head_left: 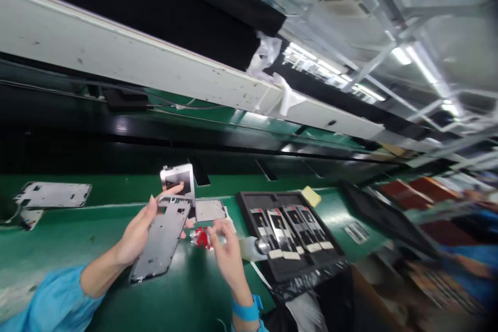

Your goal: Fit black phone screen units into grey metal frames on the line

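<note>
My left hand [136, 233] is closed around the edge of a grey phone frame [161, 238], which is tilted above the green bench. Its fingers reach over a white-bordered phone part [189, 174] behind the frame; whether they grip that too I cannot tell. My right hand [226, 249] has thumb and fingers drawn together beside a small clump of red pieces [202, 237]. What those fingertips hold, if anything, is too small to make out. Just right of that hand is a whitish bottle [249, 249] with a metallic top. A pale phone plate [210, 210] lies behind the red pieces.
A black foam tray [280, 270] with several phone parts stands at the right, a yellow pad [311, 196] behind it. Another phone frame [58, 194] lies at far left. A white shelf beam [155, 57] crosses overhead. Another person's blue sleeve [470, 257] blurs at far right.
</note>
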Action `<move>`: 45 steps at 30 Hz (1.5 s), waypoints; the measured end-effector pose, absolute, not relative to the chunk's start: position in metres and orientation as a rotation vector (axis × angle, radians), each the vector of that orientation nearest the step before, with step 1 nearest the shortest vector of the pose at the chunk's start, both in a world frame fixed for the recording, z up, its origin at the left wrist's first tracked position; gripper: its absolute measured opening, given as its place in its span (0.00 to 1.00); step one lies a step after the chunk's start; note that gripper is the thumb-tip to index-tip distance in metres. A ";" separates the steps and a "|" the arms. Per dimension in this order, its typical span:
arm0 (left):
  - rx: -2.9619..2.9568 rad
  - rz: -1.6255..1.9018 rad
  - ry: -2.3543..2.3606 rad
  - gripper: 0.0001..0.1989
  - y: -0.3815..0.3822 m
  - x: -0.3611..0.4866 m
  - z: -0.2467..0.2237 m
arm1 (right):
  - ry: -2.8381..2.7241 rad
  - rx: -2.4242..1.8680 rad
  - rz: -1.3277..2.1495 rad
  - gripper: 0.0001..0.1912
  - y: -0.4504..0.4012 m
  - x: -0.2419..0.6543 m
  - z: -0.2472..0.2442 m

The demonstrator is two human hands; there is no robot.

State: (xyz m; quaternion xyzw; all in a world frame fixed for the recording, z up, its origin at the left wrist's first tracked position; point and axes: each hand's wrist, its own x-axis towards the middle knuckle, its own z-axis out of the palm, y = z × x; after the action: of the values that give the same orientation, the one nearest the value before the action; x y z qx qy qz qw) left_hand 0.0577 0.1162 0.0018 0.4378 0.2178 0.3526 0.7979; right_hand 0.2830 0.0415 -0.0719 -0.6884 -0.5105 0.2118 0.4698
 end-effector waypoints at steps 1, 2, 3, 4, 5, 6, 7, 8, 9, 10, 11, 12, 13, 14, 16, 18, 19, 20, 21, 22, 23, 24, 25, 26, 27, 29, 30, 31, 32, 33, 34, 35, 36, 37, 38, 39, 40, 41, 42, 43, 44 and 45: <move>0.795 0.745 0.410 0.41 0.119 0.055 0.009 | -1.262 -1.740 0.537 0.31 0.040 0.286 -0.093; 0.691 0.745 0.351 0.43 0.121 0.053 0.015 | -1.263 -1.792 0.538 0.33 0.040 0.288 -0.111; 0.618 0.748 0.292 0.45 0.122 0.051 0.020 | -1.252 -1.832 0.533 0.34 0.040 0.288 -0.126; 0.570 0.740 0.234 0.46 0.121 0.049 0.024 | -1.239 -1.872 0.520 0.35 0.039 0.288 -0.136; 0.545 0.723 0.180 0.46 0.119 0.048 0.027 | -1.221 -1.907 0.504 0.36 0.039 0.287 -0.142; 0.529 0.705 0.135 0.47 0.116 0.048 0.029 | -1.203 -1.931 0.491 0.36 0.038 0.287 -0.143; 0.520 0.694 0.103 0.47 0.112 0.047 0.031 | -1.185 -1.943 0.483 0.36 0.037 0.287 -0.140; 0.513 0.688 0.088 0.47 0.108 0.046 0.033 | -1.171 -1.942 0.479 0.36 0.036 0.287 -0.133; 0.506 0.682 0.087 0.46 0.104 0.046 0.035 | -1.164 -1.931 0.472 0.36 0.034 0.286 -0.122; 0.500 0.676 0.094 0.45 0.101 0.046 0.036 | -1.157 -1.891 0.507 0.36 0.032 0.285 -0.108; 0.496 0.668 0.101 0.44 0.098 0.045 0.038 | -1.147 -1.814 0.613 0.37 0.029 0.283 -0.093; 0.498 0.658 0.095 0.44 0.096 0.045 0.038 | -1.128 -1.707 0.759 0.37 0.027 0.279 -0.077; 0.507 0.649 0.082 0.44 0.094 0.046 0.038 | -1.083 -1.548 0.972 0.37 0.026 0.274 -0.061; 0.517 0.640 0.074 0.43 0.093 0.047 0.037 | -1.029 -1.383 1.178 0.37 0.026 0.267 -0.046; 0.533 0.639 0.052 0.42 0.093 0.048 0.034 | -0.934 -1.135 1.451 0.36 0.028 0.252 -0.023; 0.540 0.665 0.032 0.40 0.093 0.049 0.030 | -0.901 -1.023 1.569 0.33 0.034 0.238 -0.010; 0.540 0.681 0.036 0.40 0.093 0.050 0.029 | -0.891 -0.985 1.583 0.32 0.036 0.233 -0.007; 0.538 0.701 0.047 0.40 0.094 0.050 0.029 | -0.885 -0.960 1.561 0.32 0.038 0.231 -0.006; 0.531 0.719 0.062 0.40 0.094 0.050 0.029 | -0.882 -0.948 1.514 0.33 0.038 0.230 -0.008; 0.514 0.733 0.078 0.41 0.095 0.050 0.031 | -0.884 -0.945 1.461 0.35 0.035 0.232 -0.010; 0.485 0.748 0.088 0.41 0.096 0.050 0.033 | -0.895 -0.949 1.416 0.37 0.031 0.236 -0.015; 0.452 0.774 0.100 0.41 0.098 0.051 0.036 | -0.920 -0.970 1.385 0.38 0.024 0.243 -0.019; 0.423 0.818 0.124 0.40 0.101 0.052 0.038 | -0.945 -1.014 1.358 0.38 0.016 0.250 -0.024; 0.402 0.876 0.161 0.38 0.104 0.053 0.040 | -0.969 -1.089 1.321 0.37 0.008 0.258 -0.027; 0.390 0.939 0.220 0.35 0.107 0.054 0.041 | -1.012 -1.185 1.248 0.33 0.000 0.266 -0.029; 0.394 1.052 0.360 0.31 0.114 0.056 0.042 | -1.193 -1.387 0.991 0.26 -0.011 0.276 -0.025; 0.402 1.085 0.413 0.30 0.117 0.057 0.041 | -1.331 -1.440 0.855 0.25 -0.012 0.278 -0.020; 0.412 1.102 0.453 0.29 0.119 0.057 0.039 | -1.487 -1.444 0.741 0.26 -0.012 0.278 -0.013; 0.425 1.111 0.477 0.29 0.121 0.058 0.038 | -1.640 -1.411 0.655 0.28 -0.009 0.277 -0.005; 0.437 1.122 0.486 0.29 0.122 0.058 0.036 | -1.760 -1.366 0.598 0.30 -0.005 0.275 0.002; 0.448 1.137 0.483 0.28 0.123 0.057 0.034 | -1.844 -1.329 0.569 0.30 -0.001 0.273 0.009; 0.459 1.154 0.473 0.28 0.123 0.057 0.033 | -1.904 -1.299 0.546 0.30 0.003 0.271 0.014; 0.468 1.172 0.461 0.28 0.124 0.056 0.032 | -1.941 -1.286 0.520 0.29 0.006 0.270 0.017; 0.478 1.191 0.445 0.28 0.124 0.054 0.032 | -1.970 -1.274 0.493 0.29 0.008 0.269 0.018; 0.487 1.209 0.433 0.28 0.124 0.053 0.031 | -1.995 -1.269 0.475 0.28 0.009 0.270 0.018; 0.497 1.224 0.425 0.29 0.125 0.052 0.032 | -2.015 -1.261 0.460 0.28 0.009 0.271 0.017; 0.505 1.236 0.419 0.30 0.125 0.050 0.032 | -2.031 -1.256 0.446 0.28 0.009 0.271 0.016; 0.509 1.244 0.416 0.32 0.126 0.049 0.032 | -2.044 -1.253 0.432 0.28 0.009 0.272 0.015; 0.511 1.251 0.415 0.34 0.126 0.048 0.033 | -2.054 -1.255 0.424 0.28 0.010 0.273 0.014; 0.511 1.256 0.413 0.35 0.127 0.047 0.033 | -2.063 -1.255 0.419 0.28 0.010 0.273 0.014; 0.511 1.259 0.411 0.36 0.127 0.047 0.034 | -2.070 -1.259 0.421 0.28 0.011 0.273 0.015; 0.516 1.261 0.406 0.36 0.128 0.046 0.034 | -2.074 -1.265 0.427 0.28 0.012 0.273 0.016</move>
State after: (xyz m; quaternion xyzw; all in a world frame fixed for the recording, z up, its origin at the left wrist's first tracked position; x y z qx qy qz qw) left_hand 0.0463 0.1275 0.0339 0.2367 0.1865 0.5789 0.7577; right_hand 0.2727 0.0125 0.0158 -0.4837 -0.7935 0.1635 0.3311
